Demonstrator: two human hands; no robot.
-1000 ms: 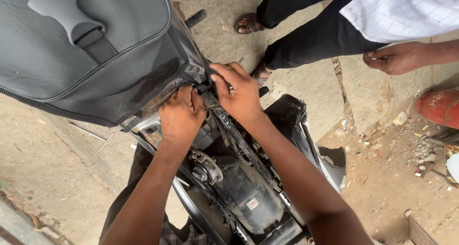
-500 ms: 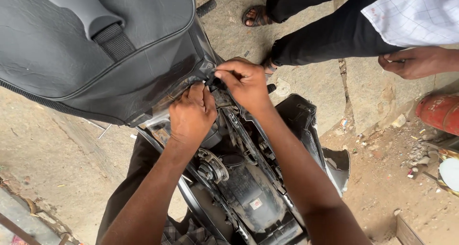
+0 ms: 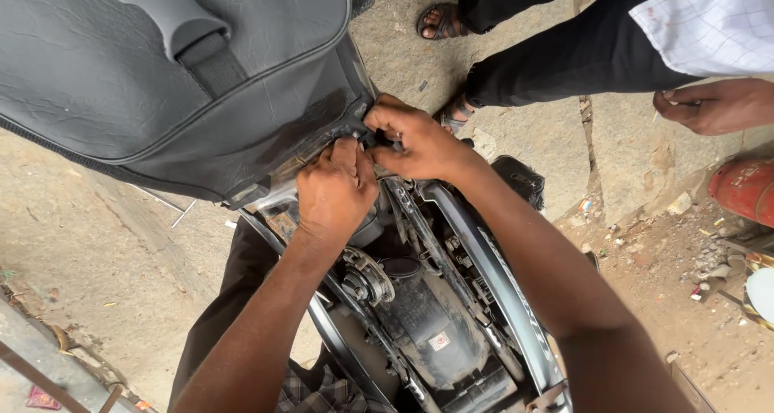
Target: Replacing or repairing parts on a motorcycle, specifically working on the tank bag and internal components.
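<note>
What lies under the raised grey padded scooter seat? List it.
Under the raised grey padded seat lies an open black compartment with a round metal part. The left hand and right hand cover the seat's hinge edge, hiding what they grip.

Soft, even daylight fills the head view, bright but without glare. Shadows are faint, deepest under the raised grey seat (image 3: 161, 74) and inside the engine bay (image 3: 419, 316) (dark, detail murky). Focus stays sharp; edges bend slightly.

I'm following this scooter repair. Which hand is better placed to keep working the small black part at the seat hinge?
Probably the right hand: its fingertips pinch the small black part under the raised seat. The left hand sits lower, pressing on the frame beside it.
</note>
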